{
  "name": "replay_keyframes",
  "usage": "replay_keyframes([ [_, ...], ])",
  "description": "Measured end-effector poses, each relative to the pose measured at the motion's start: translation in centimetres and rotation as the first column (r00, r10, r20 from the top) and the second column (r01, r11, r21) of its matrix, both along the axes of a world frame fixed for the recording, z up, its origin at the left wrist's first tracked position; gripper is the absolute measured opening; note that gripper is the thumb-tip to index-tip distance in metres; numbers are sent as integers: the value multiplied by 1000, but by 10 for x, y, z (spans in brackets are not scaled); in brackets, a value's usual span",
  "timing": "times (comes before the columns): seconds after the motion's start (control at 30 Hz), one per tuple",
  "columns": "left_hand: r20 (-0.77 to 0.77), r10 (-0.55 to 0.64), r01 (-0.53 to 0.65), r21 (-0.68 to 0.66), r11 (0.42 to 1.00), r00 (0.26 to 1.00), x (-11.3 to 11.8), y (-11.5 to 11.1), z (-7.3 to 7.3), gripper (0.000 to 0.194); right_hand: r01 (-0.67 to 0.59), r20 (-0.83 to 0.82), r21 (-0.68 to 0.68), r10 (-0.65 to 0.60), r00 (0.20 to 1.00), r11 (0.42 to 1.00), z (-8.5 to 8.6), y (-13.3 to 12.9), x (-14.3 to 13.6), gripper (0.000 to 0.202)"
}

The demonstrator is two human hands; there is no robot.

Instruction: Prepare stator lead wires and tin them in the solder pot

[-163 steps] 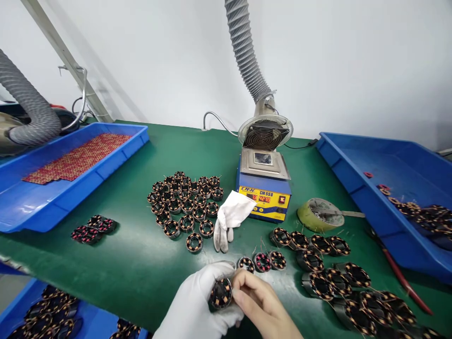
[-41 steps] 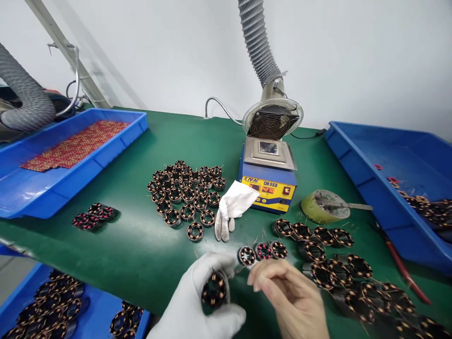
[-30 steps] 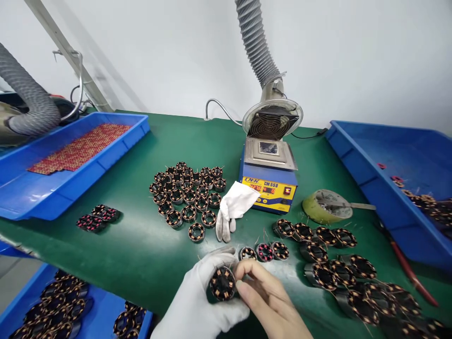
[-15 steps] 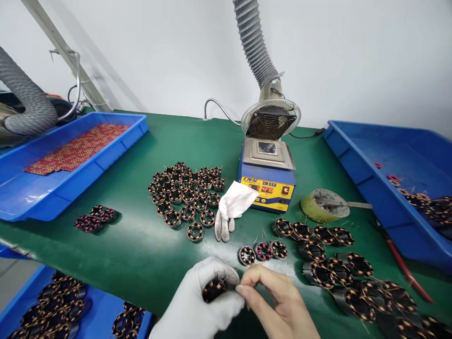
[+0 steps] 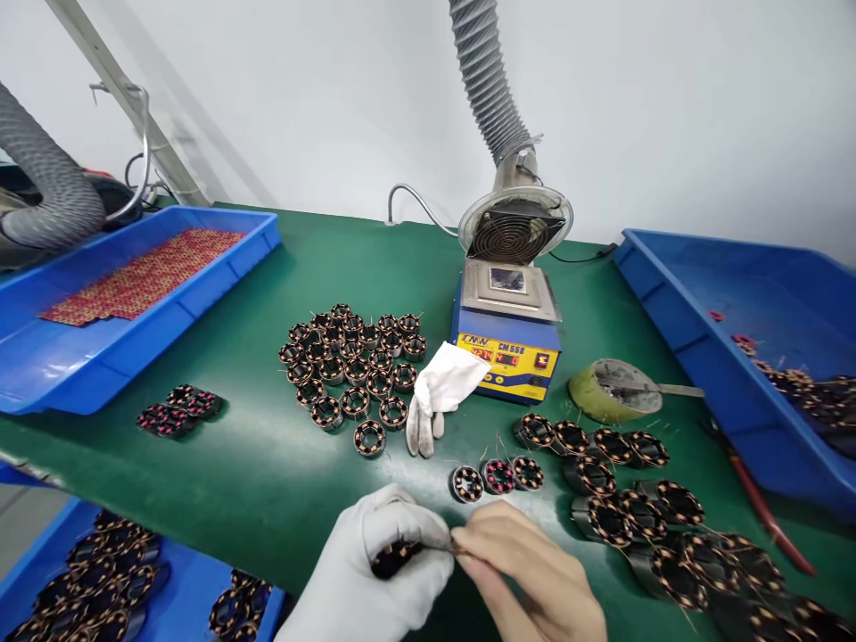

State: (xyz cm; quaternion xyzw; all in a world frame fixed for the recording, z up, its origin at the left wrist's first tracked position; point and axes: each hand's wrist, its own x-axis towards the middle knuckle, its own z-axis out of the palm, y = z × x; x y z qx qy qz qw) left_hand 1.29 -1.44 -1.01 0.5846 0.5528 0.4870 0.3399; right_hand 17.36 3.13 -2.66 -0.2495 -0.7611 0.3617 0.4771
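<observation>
Across the green tabletop [image 5: 267, 508] from me, the gloved left hand [image 5: 371, 571] and bare right hand [image 5: 535, 571] meet over the near edge. Just beyond them sits a row of three rings [image 5: 498, 477]. The left fingers are wrapped round a copper-wound ring [image 5: 396, 559], partly hidden; the right fingers, pinched together, grip what looks like a thin wire [image 5: 460, 552].

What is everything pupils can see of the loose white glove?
The loose white glove looks like fabric, its fingers greyed as if soiled. It lies on the green bench, apparently unworn, fingers pointing toward the person and cuff toward the yellow-fronted machine, whose panel it partly covers from view; contact there cannot be judged. Dark rings stand close on its left. Neither the left hand nor the right hand touches it.
</observation>
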Motion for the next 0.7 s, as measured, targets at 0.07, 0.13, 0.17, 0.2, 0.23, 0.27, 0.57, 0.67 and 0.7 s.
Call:
replay_keyframes([
  [0.07,24,0,0,-13,1000,1000,1,0,0,18,36,44,124,-41,998,992,-2,-1,-5,35],
  [0.13,30,11,-11,-5,1000,999,1,-1,-3,18,100,62,234,-118,991,967,-5,-2,-6,37],
  [0.17,30,18,-19,11,1000,999,1,-2,-4,17,124,64,270,-146,987,955,-6,-2,-6,37],
  [0.2,23,17,-17,15,1000,1000,0,-3,-5,17,137,65,290,-162,985,947,-7,-2,-5,37],
  [0.23,16,14,-14,21,1000,1000,0,-4,-7,18,137,69,301,-165,984,944,-7,-1,-4,36],
  [0.27,3,2,-2,15,1000,1000,-1,-4,-7,18,135,74,315,-167,983,939,-6,-1,-3,34],
  [0.57,-338,-2,85,231,969,941,-1,-4,-5,18,-164,-82,-555,142,986,815,-12,-10,-6,39],
  [0.67,-251,-28,76,183,980,968,-2,-6,-10,20,-191,-252,-508,67,966,840,-10,-7,-5,36],
  [0.7,-210,-38,73,160,984,977,-3,-6,-11,21,-120,-211,-408,35,977,905,-8,-6,-4,25],
])
